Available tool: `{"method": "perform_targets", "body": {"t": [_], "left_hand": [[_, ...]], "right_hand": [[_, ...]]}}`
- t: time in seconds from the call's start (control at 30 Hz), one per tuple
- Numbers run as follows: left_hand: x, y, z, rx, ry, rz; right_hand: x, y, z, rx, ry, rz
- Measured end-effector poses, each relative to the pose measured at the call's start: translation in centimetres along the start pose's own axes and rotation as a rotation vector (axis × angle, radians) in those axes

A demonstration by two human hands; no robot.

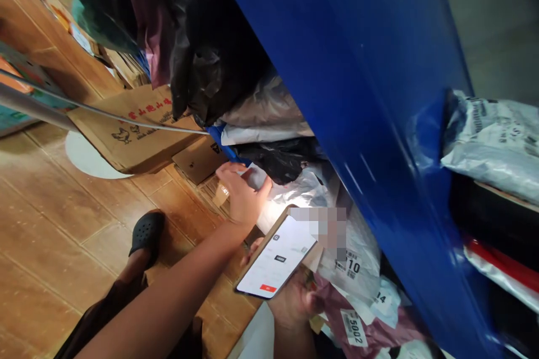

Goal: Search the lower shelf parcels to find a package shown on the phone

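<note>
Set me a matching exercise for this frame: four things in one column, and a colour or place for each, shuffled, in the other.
Things:
1. phone
2. shelf post
3. clog
4. cardboard box

Descriptions:
A. blue, runs slantwise across the picture
B. black, on the wooden floor
C. held in the right hand, screen lit
D. brown with red print, lying flat

Pairs: 1-C, 2-A, 3-B, 4-D

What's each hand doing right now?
Left hand: open, fingers on a white parcel.
Right hand: closed, holding a phone.
</note>
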State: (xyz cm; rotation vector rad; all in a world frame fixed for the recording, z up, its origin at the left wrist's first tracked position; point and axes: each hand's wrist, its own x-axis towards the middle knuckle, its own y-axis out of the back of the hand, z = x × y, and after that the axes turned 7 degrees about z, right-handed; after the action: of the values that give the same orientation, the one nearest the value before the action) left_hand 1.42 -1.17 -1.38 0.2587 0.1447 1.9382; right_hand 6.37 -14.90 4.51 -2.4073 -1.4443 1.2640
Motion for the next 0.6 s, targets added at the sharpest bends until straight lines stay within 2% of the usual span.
{"method": "perform_targets", "body": {"t": [0.03,0.07,0.1,0.17,0.23,0.33,0.43,0.5,0.6], "left_hand": [[0.3,0.4,-0.1,0.015,-0.011,0.043],[0.6,0.7,-0.1,0.045,-0.059,0.011],[1.0,0.8,-0.1,0.084,-0.145,-0.087],[1.7,0.9,-0.1,0.175,-0.336,-0.363],[2.5,0.6,-0.1,0.216,-0.435,-0.539],[4.1,0.4,-0.1,0.112,-0.453,-0.642],[6.2,0.6,0.6,0.037,-0.428,-0.853],[7.0,0.7,1.8,0.121,-0.454,-0.953],[6.4,0.5,4.4,0.331,-0.530,-1.004]], "right_hand": [[0.0,0.5,0.4,-0.040,-0.015,-0.011],[-0.1,1.0,0.8,-0.083,-0.029,-0.011],[-0.1,1.6,1.2,-0.131,-0.049,-0.002],[-0.1,2.7,2.0,-0.235,-0.081,0.022],[0.2,3.7,2.4,-0.323,-0.077,0.036],[1.1,4.5,2.2,-0.463,-0.059,0.059],[2.3,4.6,1.4,-0.580,-0.052,0.037],[3.3,4.3,0.7,-0.634,-0.067,-0.027],[5.1,3.5,-0.3,-0.728,-0.069,-0.075]]}}
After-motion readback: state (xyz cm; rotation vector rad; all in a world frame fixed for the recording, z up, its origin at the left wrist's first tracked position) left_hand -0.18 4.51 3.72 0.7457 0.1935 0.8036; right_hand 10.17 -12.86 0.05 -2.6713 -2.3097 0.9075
